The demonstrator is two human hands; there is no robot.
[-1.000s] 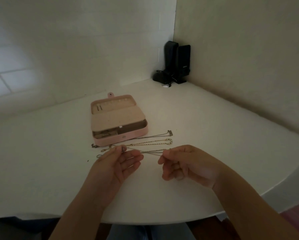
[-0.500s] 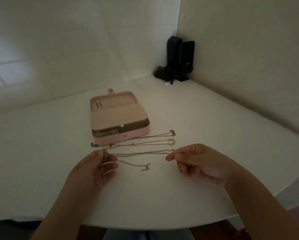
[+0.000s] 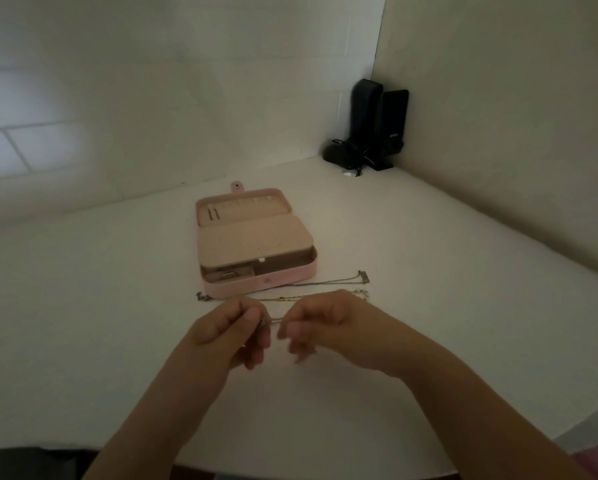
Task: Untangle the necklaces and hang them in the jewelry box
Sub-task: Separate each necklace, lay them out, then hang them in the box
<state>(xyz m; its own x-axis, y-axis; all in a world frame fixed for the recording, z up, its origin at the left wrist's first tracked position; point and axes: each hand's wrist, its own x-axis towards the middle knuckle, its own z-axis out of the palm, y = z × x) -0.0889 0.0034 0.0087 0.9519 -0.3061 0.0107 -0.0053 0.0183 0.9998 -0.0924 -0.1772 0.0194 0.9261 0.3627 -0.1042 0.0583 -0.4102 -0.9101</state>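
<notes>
A: Pink box (image 3: 256,285) lies open at table (image 3: 464,306) centre. Where are the necklaces?

B: Two chains lie straight at its 6 o'clock: a silver one (image 3: 328,280), then a gold one (image 3: 283,299). Nearer the viewer, the left hand (image 3: 228,330) and right hand (image 3: 322,327) sit close together, fingers curled, pinching a third chain (image 3: 273,319) between them.

A: Any risk?

B: Likely. Light is dim and the chain fine; a slipped pinch could drop it onto the gold one at 12 o'clock and retangle them.

Necklaces (image 3: 328,283) before jewelry box (image 3: 254,244)
</notes>
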